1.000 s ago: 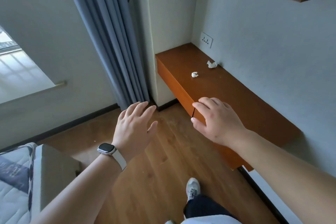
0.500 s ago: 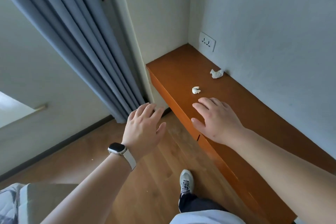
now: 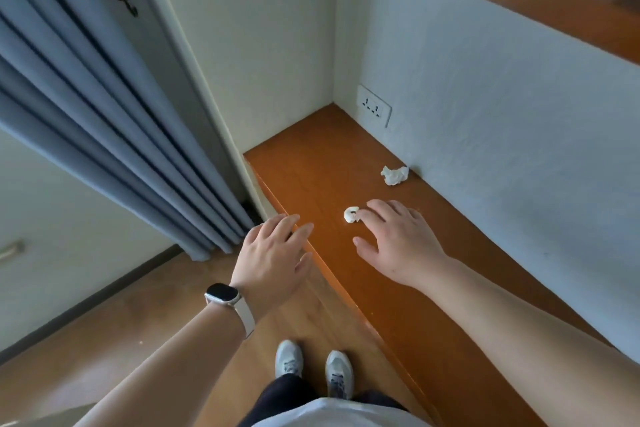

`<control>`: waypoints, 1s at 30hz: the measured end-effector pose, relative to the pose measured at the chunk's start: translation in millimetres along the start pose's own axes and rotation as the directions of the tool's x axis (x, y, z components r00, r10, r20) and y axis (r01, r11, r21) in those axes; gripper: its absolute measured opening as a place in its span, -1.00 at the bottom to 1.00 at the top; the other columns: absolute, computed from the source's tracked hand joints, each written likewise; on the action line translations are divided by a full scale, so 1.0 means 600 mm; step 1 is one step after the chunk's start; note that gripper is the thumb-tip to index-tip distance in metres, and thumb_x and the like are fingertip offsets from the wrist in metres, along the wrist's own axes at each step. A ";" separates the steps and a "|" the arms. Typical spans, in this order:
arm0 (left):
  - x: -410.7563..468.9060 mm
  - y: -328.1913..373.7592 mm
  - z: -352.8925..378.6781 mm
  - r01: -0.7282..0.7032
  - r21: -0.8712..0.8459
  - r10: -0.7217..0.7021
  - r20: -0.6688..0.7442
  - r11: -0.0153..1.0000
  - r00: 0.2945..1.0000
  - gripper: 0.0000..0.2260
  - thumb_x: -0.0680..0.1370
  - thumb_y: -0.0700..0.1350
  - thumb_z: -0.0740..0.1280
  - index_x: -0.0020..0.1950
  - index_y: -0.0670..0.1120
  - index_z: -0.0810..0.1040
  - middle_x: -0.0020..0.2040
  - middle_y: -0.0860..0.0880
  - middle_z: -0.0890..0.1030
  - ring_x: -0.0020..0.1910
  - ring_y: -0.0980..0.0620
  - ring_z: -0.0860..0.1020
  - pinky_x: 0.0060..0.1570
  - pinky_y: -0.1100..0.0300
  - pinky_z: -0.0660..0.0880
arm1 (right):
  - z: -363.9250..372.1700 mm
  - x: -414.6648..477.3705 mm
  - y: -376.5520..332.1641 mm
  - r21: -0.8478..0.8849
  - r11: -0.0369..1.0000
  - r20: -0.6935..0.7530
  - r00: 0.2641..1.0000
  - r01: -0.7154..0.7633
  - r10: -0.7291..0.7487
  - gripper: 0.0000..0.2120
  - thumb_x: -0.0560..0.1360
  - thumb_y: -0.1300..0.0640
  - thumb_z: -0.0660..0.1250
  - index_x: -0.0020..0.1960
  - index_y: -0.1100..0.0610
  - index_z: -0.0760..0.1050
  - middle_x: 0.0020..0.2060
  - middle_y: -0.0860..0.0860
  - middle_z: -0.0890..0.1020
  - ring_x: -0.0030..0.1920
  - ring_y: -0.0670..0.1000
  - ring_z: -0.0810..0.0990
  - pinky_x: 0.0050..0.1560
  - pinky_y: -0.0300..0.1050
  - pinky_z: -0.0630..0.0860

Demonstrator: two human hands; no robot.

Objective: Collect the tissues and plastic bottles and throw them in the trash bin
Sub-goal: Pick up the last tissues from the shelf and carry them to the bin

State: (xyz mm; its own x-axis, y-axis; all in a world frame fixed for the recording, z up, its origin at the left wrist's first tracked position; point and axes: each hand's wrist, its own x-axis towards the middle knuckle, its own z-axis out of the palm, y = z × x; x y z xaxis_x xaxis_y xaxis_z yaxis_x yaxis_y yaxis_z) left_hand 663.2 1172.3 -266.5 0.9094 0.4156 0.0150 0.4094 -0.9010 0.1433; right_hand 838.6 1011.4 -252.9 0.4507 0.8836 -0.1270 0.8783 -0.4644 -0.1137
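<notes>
Two crumpled white tissues lie on a brown wooden desk (image 3: 311, 177). The small tissue (image 3: 351, 214) sits mid-desk, and the fingertips of my right hand (image 3: 394, 241) touch its right side, fingers spread and nothing held. The larger tissue (image 3: 394, 175) rests farther back against the white wall. My left hand (image 3: 273, 258), with a watch on the wrist, hovers open over the desk's front edge. No plastic bottle or trash bin is in view.
A grey-blue curtain (image 3: 104, 121) hangs at the left down to the wooden floor. A wall socket (image 3: 374, 110) sits above the desk's back corner. A wooden shelf (image 3: 519, 0) runs overhead on the right. My shoes (image 3: 313, 366) stand close to the desk.
I have stepped closer to the desk. My right hand has moved forward from the desk's front edge to the small tissue and now touches it. My left hand followed toward the desk edge.
</notes>
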 end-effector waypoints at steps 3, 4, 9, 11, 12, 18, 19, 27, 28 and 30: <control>0.040 -0.002 0.025 -0.028 -0.047 0.031 0.060 0.998 0.998 -0.60 0.56 0.05 0.27 0.40 0.04 0.44 0.38 -0.02 0.48 0.40 -0.10 0.39 0.31 -0.12 0.39 | 0.020 0.024 0.022 0.008 0.999 0.028 0.998 -0.053 0.053 -0.53 0.59 -0.20 0.05 0.41 0.00 0.31 0.37 -0.03 0.38 0.34 0.06 0.36 0.28 0.04 0.36; 0.053 -0.003 0.035 -0.041 -0.063 0.046 0.095 0.997 0.994 -0.59 0.57 0.06 0.25 0.42 0.05 0.42 0.41 -0.01 0.46 0.42 -0.10 0.37 0.33 -0.12 0.37 | 0.026 0.032 0.029 0.003 0.997 0.043 0.996 -0.074 0.074 -0.52 0.59 -0.21 0.04 0.42 0.00 0.30 0.39 -0.03 0.36 0.36 0.06 0.34 0.30 0.05 0.35; 0.126 -0.015 0.095 -0.096 -0.116 0.119 0.218 0.989 0.969 -0.56 0.60 0.10 0.18 0.48 0.09 0.32 0.48 0.02 0.36 0.48 -0.04 0.26 0.39 -0.05 0.27 | 0.045 0.072 0.055 -0.037 0.981 0.110 0.975 -0.192 0.195 -0.48 0.59 -0.23 0.02 0.46 -0.01 0.25 0.46 -0.01 0.29 0.43 0.07 0.27 0.35 0.07 0.32; 0.160 -0.018 0.121 -0.137 -0.135 0.167 0.248 0.981 0.954 -0.57 0.62 0.10 0.14 0.49 0.08 0.30 0.50 0.02 0.33 0.49 -0.03 0.24 0.40 -0.02 0.24 | 0.051 0.092 0.066 -0.061 0.971 0.127 0.963 -0.231 0.237 -0.47 0.59 -0.23 0.03 0.47 -0.01 0.24 0.46 -0.01 0.29 0.44 0.07 0.27 0.35 0.07 0.32; 0.176 -0.019 0.133 -0.161 -0.148 0.196 0.259 0.976 0.946 -0.58 0.63 0.09 0.13 0.49 0.07 0.30 0.50 0.02 0.32 0.49 -0.03 0.23 0.40 -0.01 0.24 | 0.053 0.104 0.072 -0.077 0.968 0.133 0.960 -0.239 0.247 -0.48 0.58 -0.22 0.04 0.47 0.00 0.24 0.46 0.00 0.29 0.44 0.07 0.27 0.35 0.07 0.33; 0.251 0.001 0.192 -0.159 -0.276 0.245 0.312 0.948 0.918 -0.58 0.63 0.04 0.16 0.49 0.05 0.28 0.46 0.01 0.34 0.43 -0.03 0.30 0.34 0.02 0.32 | 0.072 0.185 0.112 -0.139 0.943 0.136 0.937 -0.302 0.321 -0.49 0.55 -0.14 0.14 0.44 0.05 0.26 0.39 0.02 0.34 0.34 0.09 0.35 0.25 0.05 0.41; 0.261 0.006 0.201 -0.147 -0.282 0.240 0.335 0.948 0.911 -0.55 0.62 0.03 0.17 0.51 0.05 0.22 0.46 0.01 0.32 0.43 -0.04 0.30 0.33 0.02 0.33 | 0.079 0.199 0.121 -0.135 0.939 0.141 0.932 -0.317 0.335 -0.48 0.54 -0.12 0.15 0.44 0.05 0.25 0.40 0.02 0.34 0.34 0.09 0.35 0.24 0.05 0.42; 0.301 0.004 0.248 -0.089 -0.288 0.200 0.386 0.954 0.900 -0.63 0.61 -0.02 0.18 0.43 0.06 0.30 0.34 -0.01 0.37 0.28 -0.05 0.36 0.19 0.04 0.40 | 0.141 0.289 0.189 -0.055 0.903 0.126 0.894 -0.426 0.430 -0.51 0.49 -0.06 0.26 0.37 0.04 0.28 0.33 0.02 0.39 0.26 0.14 0.38 0.03 0.02 0.46; 0.301 0.003 0.251 -0.104 -0.292 0.214 0.375 0.951 0.902 -0.65 0.62 -0.02 0.17 0.42 0.07 0.31 0.32 -0.01 0.38 0.26 -0.04 0.37 0.17 0.04 0.41 | 0.146 0.295 0.193 -0.051 0.897 0.126 0.888 -0.439 0.442 -0.52 0.49 -0.05 0.26 0.36 0.05 0.28 0.33 0.02 0.39 0.25 0.15 0.39 0.02 0.02 0.46; 0.302 0.001 0.258 -0.122 -0.300 0.230 0.357 0.946 0.905 -0.67 0.62 -0.01 0.17 0.40 0.06 0.33 0.32 -0.01 0.39 0.25 -0.04 0.37 0.17 0.05 0.41 | 0.155 0.301 0.199 -0.050 0.884 0.134 0.874 -0.465 0.467 -0.51 0.50 -0.04 0.27 0.38 0.05 0.27 0.34 0.03 0.38 0.24 0.15 0.40 0.02 0.02 0.45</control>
State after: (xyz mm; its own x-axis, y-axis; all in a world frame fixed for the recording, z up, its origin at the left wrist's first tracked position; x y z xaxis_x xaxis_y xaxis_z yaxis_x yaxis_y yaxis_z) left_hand 839.4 1227.8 -416.6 0.9437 0.1246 -0.3064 0.2542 -0.8660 0.4307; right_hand 1009.7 1110.0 -381.3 0.7827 0.5475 -0.2960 0.5752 -0.8180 0.0081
